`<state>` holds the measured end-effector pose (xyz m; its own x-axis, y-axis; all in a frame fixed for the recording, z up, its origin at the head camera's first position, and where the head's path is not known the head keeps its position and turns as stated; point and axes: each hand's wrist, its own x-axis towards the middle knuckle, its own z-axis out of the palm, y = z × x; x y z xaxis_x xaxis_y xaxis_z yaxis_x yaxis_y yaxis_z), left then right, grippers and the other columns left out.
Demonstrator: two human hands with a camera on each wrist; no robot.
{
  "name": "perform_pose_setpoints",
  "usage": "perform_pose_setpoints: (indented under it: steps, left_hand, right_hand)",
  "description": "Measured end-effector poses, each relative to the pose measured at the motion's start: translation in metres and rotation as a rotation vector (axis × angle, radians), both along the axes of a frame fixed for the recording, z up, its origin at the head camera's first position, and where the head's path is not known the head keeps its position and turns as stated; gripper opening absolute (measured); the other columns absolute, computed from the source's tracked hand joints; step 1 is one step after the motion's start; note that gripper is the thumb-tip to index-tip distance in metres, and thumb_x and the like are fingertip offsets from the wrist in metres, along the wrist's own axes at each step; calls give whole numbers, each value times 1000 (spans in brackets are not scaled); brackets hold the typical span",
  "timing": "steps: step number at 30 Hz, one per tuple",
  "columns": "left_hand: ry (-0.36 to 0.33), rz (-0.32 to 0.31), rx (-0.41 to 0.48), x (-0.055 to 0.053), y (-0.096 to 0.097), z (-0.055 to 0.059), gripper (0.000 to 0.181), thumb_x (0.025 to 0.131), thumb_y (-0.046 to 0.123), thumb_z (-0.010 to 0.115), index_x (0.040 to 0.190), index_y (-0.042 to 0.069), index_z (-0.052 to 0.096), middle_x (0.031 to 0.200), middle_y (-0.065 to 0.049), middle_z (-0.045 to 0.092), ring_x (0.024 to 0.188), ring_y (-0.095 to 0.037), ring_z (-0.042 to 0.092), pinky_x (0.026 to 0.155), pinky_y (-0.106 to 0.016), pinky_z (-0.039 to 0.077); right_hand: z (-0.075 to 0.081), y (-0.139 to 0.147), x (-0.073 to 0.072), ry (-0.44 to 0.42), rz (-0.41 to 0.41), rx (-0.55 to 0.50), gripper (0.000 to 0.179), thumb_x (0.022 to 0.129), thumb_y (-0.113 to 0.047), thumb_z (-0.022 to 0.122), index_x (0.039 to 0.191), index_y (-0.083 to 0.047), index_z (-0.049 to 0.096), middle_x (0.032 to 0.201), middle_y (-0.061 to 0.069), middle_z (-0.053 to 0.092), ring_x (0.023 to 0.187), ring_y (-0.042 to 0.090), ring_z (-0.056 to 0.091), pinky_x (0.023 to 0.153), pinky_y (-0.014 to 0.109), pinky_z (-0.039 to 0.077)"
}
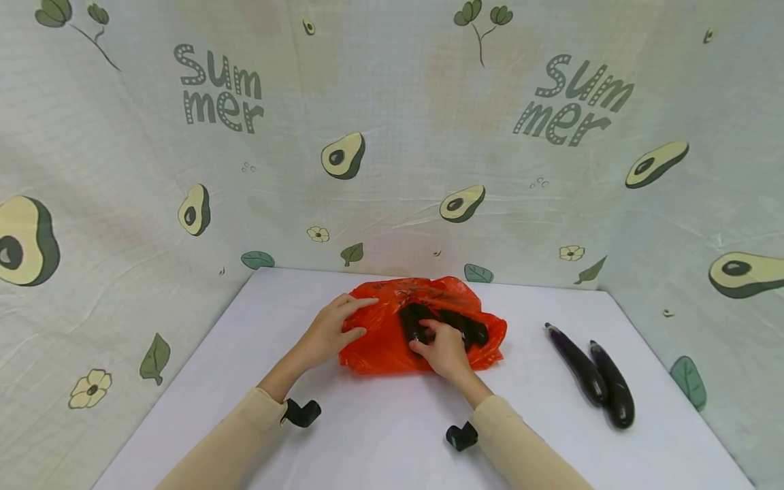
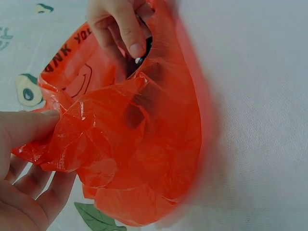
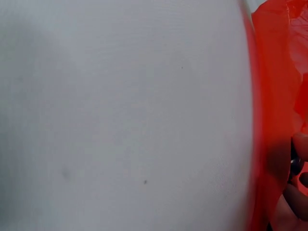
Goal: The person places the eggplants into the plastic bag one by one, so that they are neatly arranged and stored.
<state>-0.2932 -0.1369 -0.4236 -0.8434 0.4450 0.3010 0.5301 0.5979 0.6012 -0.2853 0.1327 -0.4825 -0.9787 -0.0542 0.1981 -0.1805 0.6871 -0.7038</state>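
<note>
A crumpled red plastic bag (image 1: 382, 350) lies on its side at the table's far middle, its mouth spread towards the right. Inside the mouth are dark eggplants; one (image 1: 410, 321) is between the thumb and fingers of my right hand (image 1: 448, 350), and another (image 1: 479, 333) lies just right of it. My left hand (image 1: 327, 332) holds the bag's left side; in the left wrist view its thumb is on top of the bunched plastic (image 2: 91, 139), its fingers underneath. The right wrist view catches only the bag's edge (image 3: 274, 96) and some fingertips (image 3: 301, 147).
Two dark purple eggplants lie side by side on the right of the white table (image 1: 380, 435), one (image 1: 576, 364) slightly farther back than the other (image 1: 615, 388). A cloth (image 1: 404, 116) printed with avocados and lettering hangs behind and along both sides.
</note>
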Motion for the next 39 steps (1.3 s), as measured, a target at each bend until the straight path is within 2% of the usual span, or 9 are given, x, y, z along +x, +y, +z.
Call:
perform_pose_setpoints:
  steps: [4,11,14,20,27,32,39]
  left_hand:
    - [-5,-1,4,0,-1,0,64,92,5,83,150,20,61,118,-1,59,102,-19,54,80,-28,53]
    - [-9,3,6,-1,-2,1,65,92,6,82,151,23,61,121,-1,60,107,-19,55,85,-31,55]
    - [-13,8,4,-1,-3,2,64,93,6,82,151,23,61,123,-1,60,108,-19,55,86,-33,55]
    - [-11,9,0,-2,-3,2,64,93,5,82,151,23,61,121,-1,59,105,-19,54,82,-31,54]
    - [-10,12,0,-1,-4,3,65,92,4,83,151,22,61,117,-1,58,101,-19,53,78,-28,52]
    - [-9,15,-1,-1,-4,3,65,92,4,83,150,21,61,114,-1,57,100,-19,53,78,-28,52]
    - [1,13,-8,-2,-4,1,63,92,4,83,150,18,62,112,-2,57,99,-19,53,78,-31,53]
  right_hand:
    - [6,6,7,-21,39,-39,48,92,-18,85,135,-3,70,118,13,76,105,28,72,93,46,60]
    - [22,33,25,-59,71,-67,46,93,-15,84,135,-3,70,119,16,75,89,22,73,79,35,62]
    - [33,52,33,-63,68,-49,47,93,-15,83,136,-3,69,120,18,74,89,23,74,77,33,63]
    - [53,96,47,-26,34,30,49,95,-19,82,139,-3,67,124,20,73,95,28,75,72,29,62]
    - [68,149,68,8,-52,186,58,95,-26,83,143,-2,62,130,26,69,100,36,74,70,39,64]
    - [65,193,79,48,-117,279,60,92,-26,85,141,2,63,127,28,70,98,37,74,71,41,61]
    - [48,240,87,52,-179,375,62,92,-28,83,139,6,61,125,35,66,98,43,71,76,58,57]
